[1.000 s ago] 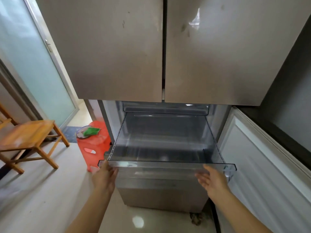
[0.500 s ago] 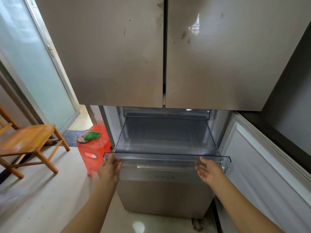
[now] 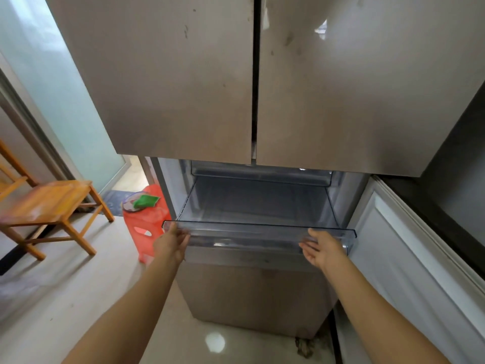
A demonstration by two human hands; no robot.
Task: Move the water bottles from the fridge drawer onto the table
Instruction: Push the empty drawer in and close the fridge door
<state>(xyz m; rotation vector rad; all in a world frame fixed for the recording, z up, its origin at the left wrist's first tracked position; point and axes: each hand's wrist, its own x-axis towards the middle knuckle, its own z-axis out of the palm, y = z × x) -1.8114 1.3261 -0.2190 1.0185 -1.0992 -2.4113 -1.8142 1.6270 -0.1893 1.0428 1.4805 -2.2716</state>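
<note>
The clear drawer (image 3: 258, 206) stands pulled out under the two shut fridge doors (image 3: 262, 82), and nothing shows inside it: no bottles in view, and no bench in view either, so where they are cannot be told from here. The left hand (image 3: 172, 244) meets the drawer's front lip near its left corner, fingers over the edge, though how firmly its grip closes on it is hard to tell. The right hand (image 3: 324, 249) is spread wide, palm inward, at the front near the right corner, gripping nothing.

The drawer looks like thin rigid plastic, light when empty, smooth and rather slippery; it probably racks on its runners if pressed from one side only, so the front lip at both corners is the sound place to hold.

The drawer's back is shadowed under the doors. An orange stool (image 3: 147, 219) and a wooden chair (image 3: 49, 203) stand at left.
</note>
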